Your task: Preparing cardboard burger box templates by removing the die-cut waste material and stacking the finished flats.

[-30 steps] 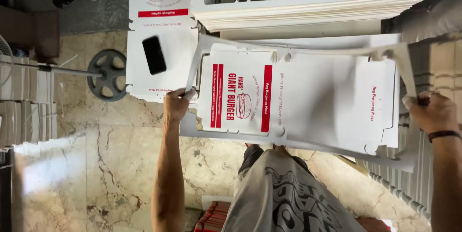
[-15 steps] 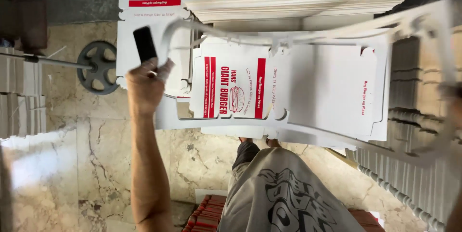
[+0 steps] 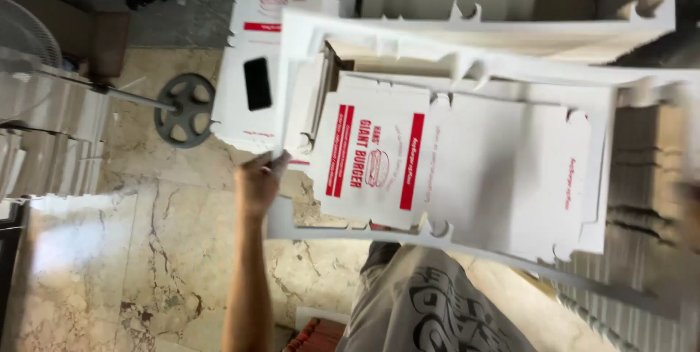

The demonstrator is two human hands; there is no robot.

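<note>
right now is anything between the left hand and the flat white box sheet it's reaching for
Nothing visible: the left hand already grips the left edge of the flat white cardboard box blank. The black phone lies apart, above.

So the left forearm [image 3: 248, 286] is bare all the way up, no sleeve, no watch or band on it that I can see. The left hand [image 3: 257, 183] has no glove or rings showing. Lower down there's a grey garment [image 3: 430, 308] with big black graphic lettering printed across it. The right hand is just a blur at the frame edge.
</note>
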